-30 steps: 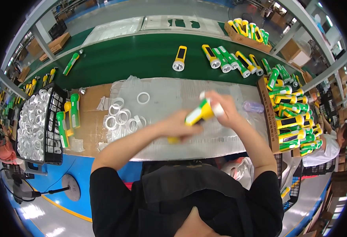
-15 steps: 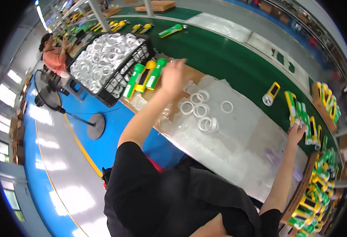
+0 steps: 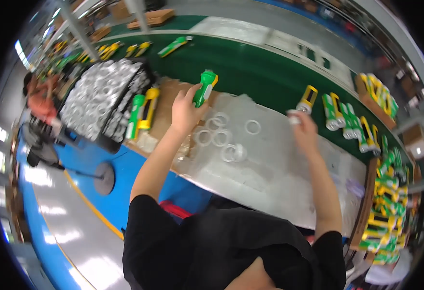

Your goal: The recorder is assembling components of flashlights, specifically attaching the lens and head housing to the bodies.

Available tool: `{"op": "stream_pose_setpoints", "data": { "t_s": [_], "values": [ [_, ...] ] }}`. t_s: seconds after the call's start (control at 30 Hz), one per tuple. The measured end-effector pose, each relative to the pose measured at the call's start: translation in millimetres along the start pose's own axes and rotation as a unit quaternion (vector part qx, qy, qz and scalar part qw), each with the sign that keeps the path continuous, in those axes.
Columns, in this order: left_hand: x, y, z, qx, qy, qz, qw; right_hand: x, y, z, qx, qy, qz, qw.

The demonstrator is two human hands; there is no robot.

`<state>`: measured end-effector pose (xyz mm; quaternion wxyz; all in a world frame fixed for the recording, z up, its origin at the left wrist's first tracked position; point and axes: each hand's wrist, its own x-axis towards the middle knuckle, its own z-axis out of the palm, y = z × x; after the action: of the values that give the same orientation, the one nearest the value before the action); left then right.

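My left hand (image 3: 186, 112) is closed around a green and yellow flashlight (image 3: 205, 88), held up above the brown cardboard on the table. My right hand (image 3: 304, 129) has its fingers closed on a small white piece (image 3: 294, 117) that looks like a ring; blur hides its exact form. Just beyond those fingers a yellow flashlight (image 3: 308, 99) lies on the green belt. Between my hands, several loose white rings (image 3: 220, 137) lie on the plastic-covered table (image 3: 270, 166). At the left, a green flashlight (image 3: 134, 116) and a yellow one (image 3: 149, 108) lean by the crate.
A black crate (image 3: 109, 144) heaped with white rings stands at the left. More flashlights (image 3: 349, 121) lie on the belt (image 3: 250, 63) at the right, beside a full box (image 3: 363, 208) of them. A floor fan (image 3: 104, 179) and a seated person (image 3: 43, 104) are off to the left.
My left hand has lifted the green flashlight from beside the crate and brought it rightward. My right hand has moved left, away from the row of flashlights, with the white piece. The view has shifted.
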<state>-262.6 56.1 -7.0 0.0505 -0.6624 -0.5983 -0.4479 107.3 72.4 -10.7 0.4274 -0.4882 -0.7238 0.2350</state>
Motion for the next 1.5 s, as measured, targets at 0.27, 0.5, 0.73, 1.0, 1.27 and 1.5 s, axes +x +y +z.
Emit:
{"op": "stream_pose_setpoints", "data": {
  "t_s": [0.27, 0.5, 0.73, 1.0, 1.27, 1.5],
  "values": [
    [-90, 171, 35, -0.306, -0.165, 0.099, 0.932, -73, -78, 16, 0.355, 0.085, 0.191, 0.911],
    [-88, 218, 85, -0.697, -0.416, -0.312, 0.493, -174, -81, -37, 0.511, -0.063, 0.232, 0.825],
    [-90, 229, 67, -0.556, -0.363, 0.084, 0.743, -197, -83, -37, 0.427, -0.083, 0.276, 0.857],
    [-99, 242, 80, -0.531, -0.389, 0.236, 0.715, -197, -79, -31, 0.463, 0.037, 0.257, 0.848],
    [-98, 236, 189, -0.284, -0.333, 0.272, 0.857, -214, -70, -57, 0.47, 0.115, 0.246, 0.84],
    [-81, 234, 138, -0.432, -0.39, 0.118, 0.805, -208, -69, -61, 0.463, 0.117, 0.244, 0.844]
  ]
}}
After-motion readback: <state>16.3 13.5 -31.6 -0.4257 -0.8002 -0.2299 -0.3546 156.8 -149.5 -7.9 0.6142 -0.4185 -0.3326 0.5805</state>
